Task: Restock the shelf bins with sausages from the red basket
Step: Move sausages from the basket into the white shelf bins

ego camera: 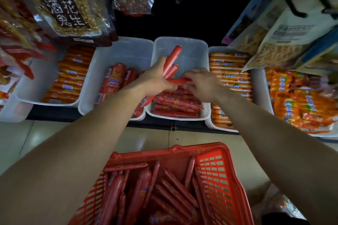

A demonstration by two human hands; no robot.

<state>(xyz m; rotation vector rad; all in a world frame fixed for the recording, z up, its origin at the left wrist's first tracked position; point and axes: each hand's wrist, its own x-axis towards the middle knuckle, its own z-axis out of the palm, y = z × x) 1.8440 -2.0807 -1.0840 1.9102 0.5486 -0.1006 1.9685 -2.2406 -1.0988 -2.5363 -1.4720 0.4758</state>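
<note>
Gripped a fanned bunch of sausages (172, 58) in left hand (158, 76) above the middle bin (193, 53); pinched a single sausage (178, 80) crosswise with right hand (200, 81). Risked a slip from the loose fan, likely off slick wrappers. Front of bin stacked, rear bare. Little headroom under hanging bags (73, 16). Plenty more in red basket (219, 170).
</note>
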